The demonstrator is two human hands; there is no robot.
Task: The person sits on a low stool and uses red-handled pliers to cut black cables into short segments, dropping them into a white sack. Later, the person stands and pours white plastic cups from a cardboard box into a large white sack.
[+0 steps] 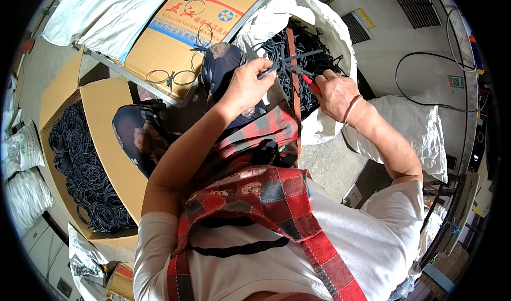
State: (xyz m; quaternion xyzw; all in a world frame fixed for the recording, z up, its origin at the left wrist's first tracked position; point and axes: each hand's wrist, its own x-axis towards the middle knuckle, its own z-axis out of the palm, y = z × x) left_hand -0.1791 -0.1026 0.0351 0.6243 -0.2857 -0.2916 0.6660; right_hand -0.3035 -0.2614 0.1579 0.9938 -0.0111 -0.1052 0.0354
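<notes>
My left hand (248, 84) pinches a black plastic moulding (304, 55), with rings and runner arms, above the mouth of a white woven sack (337, 27). Red-handled cutting pliers (312, 85) are gripped in my right hand (337, 95). Their jaws point left and meet or nearly meet the moulding; whether they touch it is unclear. Beneath both hands, the sack holds many black plastic runner scraps (313, 103). Several similar ring mouldings (171, 78) lie on printed cardboard (163, 55) beyond my left hand.
An open cardboard box (109, 121) at the left holds heaped black plastic rings (90, 173). A narrow reddish-brown strip (295, 101) crosses the sack's mouth. White sheeting (107, 17) lies at the upper left. A filled white bag (403, 125) rests right of my forearm, by a grey cabinet (423, 41).
</notes>
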